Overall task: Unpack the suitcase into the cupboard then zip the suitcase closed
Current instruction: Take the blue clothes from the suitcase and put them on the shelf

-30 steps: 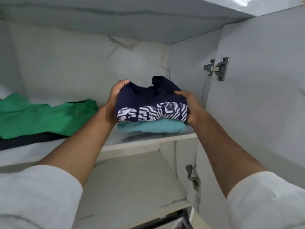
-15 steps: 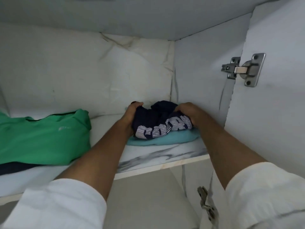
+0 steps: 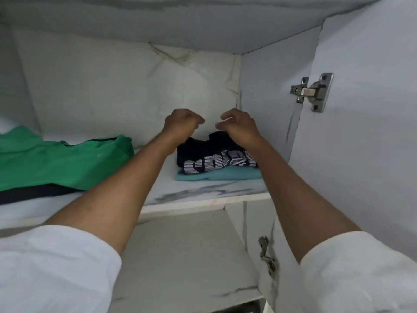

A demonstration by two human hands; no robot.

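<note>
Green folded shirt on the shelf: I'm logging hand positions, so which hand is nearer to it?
Left. The left hand hangs just right of the green folded shirt; the right hand is farther right, above the navy striped-print garment.

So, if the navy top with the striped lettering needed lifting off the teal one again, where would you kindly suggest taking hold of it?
I would take the navy top by its two short ends, one hand each side, coming in from the open front of the shelf. It lies as a soft, bunched fold on the teal garment, and the cupboard side wall stands close on the right, so a front approach with a grip at both ends should keep it folded.
</note>
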